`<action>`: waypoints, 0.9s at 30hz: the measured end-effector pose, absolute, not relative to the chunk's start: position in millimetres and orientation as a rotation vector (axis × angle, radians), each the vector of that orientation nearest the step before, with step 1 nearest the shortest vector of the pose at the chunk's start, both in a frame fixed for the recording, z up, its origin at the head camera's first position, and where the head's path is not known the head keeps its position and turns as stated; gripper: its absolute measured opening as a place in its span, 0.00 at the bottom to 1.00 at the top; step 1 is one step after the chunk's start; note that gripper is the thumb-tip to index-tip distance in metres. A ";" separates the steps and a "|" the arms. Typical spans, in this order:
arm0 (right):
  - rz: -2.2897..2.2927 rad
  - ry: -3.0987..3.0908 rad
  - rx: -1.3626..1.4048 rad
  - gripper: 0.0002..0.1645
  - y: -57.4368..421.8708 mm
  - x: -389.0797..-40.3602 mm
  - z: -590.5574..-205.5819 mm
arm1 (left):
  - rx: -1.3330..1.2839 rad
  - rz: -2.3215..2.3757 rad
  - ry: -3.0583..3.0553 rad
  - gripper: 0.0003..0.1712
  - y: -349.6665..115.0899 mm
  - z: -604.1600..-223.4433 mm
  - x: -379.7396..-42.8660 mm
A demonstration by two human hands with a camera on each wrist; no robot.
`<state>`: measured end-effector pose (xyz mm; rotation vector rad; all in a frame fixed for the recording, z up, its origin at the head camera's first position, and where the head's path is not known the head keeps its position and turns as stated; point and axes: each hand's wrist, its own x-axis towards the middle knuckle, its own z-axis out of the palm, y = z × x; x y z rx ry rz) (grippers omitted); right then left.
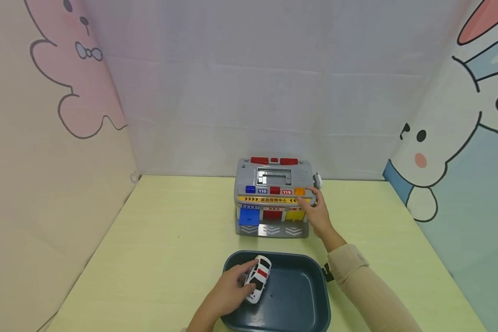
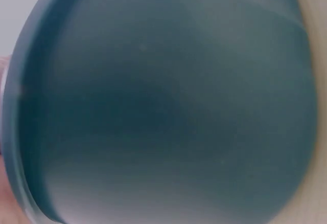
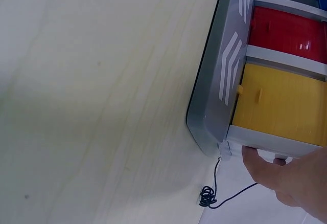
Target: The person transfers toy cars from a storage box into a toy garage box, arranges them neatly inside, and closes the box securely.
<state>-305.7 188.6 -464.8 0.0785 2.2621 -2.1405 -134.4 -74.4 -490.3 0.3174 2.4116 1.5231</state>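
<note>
My left hand (image 1: 229, 289) grips a white toy car (image 1: 259, 279) with black windows and a red band, above the left part of a dark blue-green tray (image 1: 321, 288). The tray fills most of the left wrist view, where the hand shows only at the left edge. Farther back stands a grey toy garage (image 1: 271, 230) with blue, red and yellow doors; the blue door (image 1: 249, 217) is swung out. My right hand (image 1: 318, 214) holds the garage's upper right corner, beside the orange button (image 1: 299, 191). In the right wrist view its fingers (image 3: 260, 166) are at the side wall.
A white piece (image 1: 317, 180) sticks out from the garage's right side. A coiled black cord (image 3: 207, 196) lies by that side. White cloth (image 1: 232, 92) hangs behind the pale yellow table (image 1: 170, 230), and printed panels stand left and right.
</note>
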 end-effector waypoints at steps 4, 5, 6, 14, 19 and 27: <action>-2.118 2.285 0.075 0.34 185.0 -296.6 -452.9 | 0.293 1.561 2.409 0.29 -74.6 -488.5 -132.5; -2.109 2.298 0.076 0.34 184.1 -294.8 -450.7 | 0.288 1.568 2.410 0.29 -74.7 -488.2 -132.3; -2.103 2.305 0.076 0.33 183.4 -293.4 -449.1 | 0.288 1.582 2.408 0.29 -74.8 -488.0 -132.2; -2.054 2.365 0.061 0.34 182.2 -291.6 -445.6 | 0.245 1.620 2.402 0.29 -77.3 -486.6 -134.1; -2.021 2.406 0.062 0.33 182.5 -291.8 -445.1 | 0.206 1.664 2.377 0.29 -80.8 -482.7 -135.5; -2.051 2.390 0.065 0.34 186.5 -302.3 -461.4 | 0.207 1.778 2.356 0.31 -90.7 -477.7 -140.6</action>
